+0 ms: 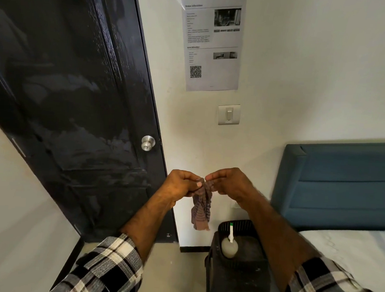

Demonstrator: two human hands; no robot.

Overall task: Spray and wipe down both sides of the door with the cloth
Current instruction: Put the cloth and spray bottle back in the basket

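A black panelled door [72,98] fills the left side, with wet smears across its face and a silver knob [148,143] near its right edge. In front of the wall beside it, my left hand [180,185] and my right hand [227,183] both pinch the top of a small brown striped cloth [202,205], which hangs down bunched between them. A whitish spray bottle [229,245] with a white and green nozzle stands on a dark bin below my right forearm.
The dark bin [238,272] stands on the floor by the wall. A blue padded headboard [342,186] and a white bed [349,250] fill the right. A light switch [229,114] and a printed sheet [212,41] are on the wall.
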